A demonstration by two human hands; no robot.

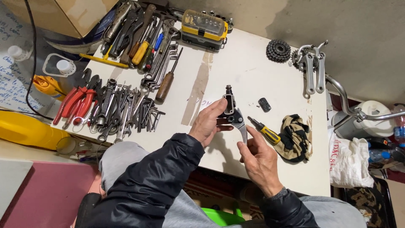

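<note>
L hand [207, 123] has its grip pinching a black brake lever [233, 113] just above the white counter [253, 71]; R hand [258, 157] fingers spread, thumb touching the lever's silver blade. Yellow-handled screwdriver [265, 131] & rag [296, 137] lie just beside.
</note>
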